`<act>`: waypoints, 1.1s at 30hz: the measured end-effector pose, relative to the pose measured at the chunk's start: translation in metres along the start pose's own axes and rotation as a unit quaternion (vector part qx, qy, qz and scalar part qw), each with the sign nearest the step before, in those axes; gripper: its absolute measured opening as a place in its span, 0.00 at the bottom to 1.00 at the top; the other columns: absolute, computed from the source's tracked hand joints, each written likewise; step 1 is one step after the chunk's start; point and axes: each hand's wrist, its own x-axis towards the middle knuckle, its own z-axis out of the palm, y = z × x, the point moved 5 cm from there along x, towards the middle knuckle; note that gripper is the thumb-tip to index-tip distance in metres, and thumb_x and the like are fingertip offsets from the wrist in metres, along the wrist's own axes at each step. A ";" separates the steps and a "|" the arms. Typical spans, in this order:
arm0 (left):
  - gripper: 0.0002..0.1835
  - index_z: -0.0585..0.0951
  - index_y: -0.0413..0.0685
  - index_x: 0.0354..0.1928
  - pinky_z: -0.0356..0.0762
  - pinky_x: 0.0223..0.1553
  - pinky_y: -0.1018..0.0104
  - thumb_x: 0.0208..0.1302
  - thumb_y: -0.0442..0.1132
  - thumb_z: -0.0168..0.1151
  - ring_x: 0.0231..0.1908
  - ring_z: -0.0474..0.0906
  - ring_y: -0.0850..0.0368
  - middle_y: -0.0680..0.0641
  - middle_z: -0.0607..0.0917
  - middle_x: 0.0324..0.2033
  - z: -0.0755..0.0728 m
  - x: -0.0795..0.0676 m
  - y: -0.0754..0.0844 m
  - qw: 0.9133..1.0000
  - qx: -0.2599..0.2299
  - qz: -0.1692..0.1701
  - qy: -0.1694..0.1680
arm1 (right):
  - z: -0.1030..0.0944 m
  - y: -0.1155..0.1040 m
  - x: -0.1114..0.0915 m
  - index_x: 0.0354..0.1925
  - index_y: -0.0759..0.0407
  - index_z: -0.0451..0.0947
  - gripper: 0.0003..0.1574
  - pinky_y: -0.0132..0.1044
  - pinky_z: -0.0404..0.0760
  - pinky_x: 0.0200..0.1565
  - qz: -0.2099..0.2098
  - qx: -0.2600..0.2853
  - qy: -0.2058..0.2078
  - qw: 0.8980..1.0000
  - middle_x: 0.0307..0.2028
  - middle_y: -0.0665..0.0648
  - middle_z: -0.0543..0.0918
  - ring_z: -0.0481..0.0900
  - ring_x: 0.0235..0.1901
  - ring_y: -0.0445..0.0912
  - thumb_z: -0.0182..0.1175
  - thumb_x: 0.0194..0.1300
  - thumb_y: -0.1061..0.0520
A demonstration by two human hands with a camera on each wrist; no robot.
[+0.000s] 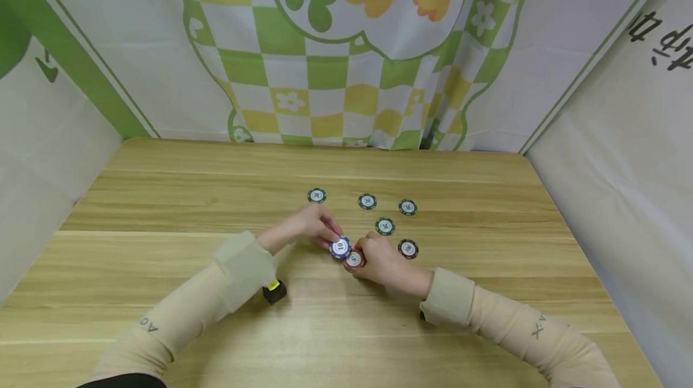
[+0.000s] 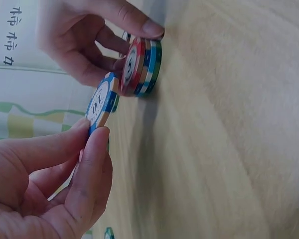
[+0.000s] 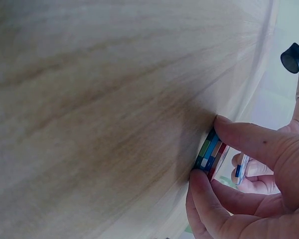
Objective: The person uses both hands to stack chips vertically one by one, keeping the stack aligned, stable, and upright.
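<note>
My left hand pinches a blue poker chip marked 10 between thumb and fingers. In the left wrist view that blue chip is tilted, its edge close beside the stack. With thumb and fingers on opposite sides, my right hand grips a short stack of poker chips. A red chip marked 5 tops this stack, and blue and green edges show beneath it. The right wrist view shows the stack low at the wooden tabletop, between the right thumb and fingers.
Behind the hands, several green-edged chips lie flat and spread out, among them one at the left and one at the right. A dark chip lies beside the right hand. A checked floral curtain hangs at the table's back edge.
</note>
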 end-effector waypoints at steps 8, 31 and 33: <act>0.09 0.79 0.25 0.36 0.79 0.26 0.69 0.51 0.23 0.62 0.19 0.77 0.61 0.39 0.83 0.28 0.007 0.001 -0.002 1.000 -0.021 -0.004 -0.002 | 0.000 0.001 0.000 0.37 0.68 0.77 0.22 0.33 0.73 0.30 0.010 0.005 -0.002 1.000 0.30 0.56 0.73 0.69 0.30 0.44 0.71 0.44 0.58; 0.07 0.79 0.27 0.33 0.79 0.27 0.70 0.51 0.24 0.62 0.20 0.76 0.62 0.41 0.83 0.27 0.026 -0.002 -0.002 1.000 0.000 0.014 0.009 | 0.000 0.000 0.000 0.38 0.67 0.77 0.22 0.33 0.74 0.33 0.005 -0.004 -0.004 1.000 0.31 0.56 0.75 0.70 0.32 0.44 0.71 0.45 0.57; 0.07 0.80 0.28 0.33 0.79 0.28 0.70 0.51 0.24 0.63 0.21 0.77 0.62 0.41 0.83 0.26 0.028 -0.002 -0.002 1.000 0.003 0.018 0.011 | 0.000 0.000 0.000 0.38 0.67 0.77 0.22 0.34 0.75 0.34 0.007 -0.004 -0.006 1.000 0.32 0.56 0.75 0.71 0.32 0.44 0.71 0.45 0.57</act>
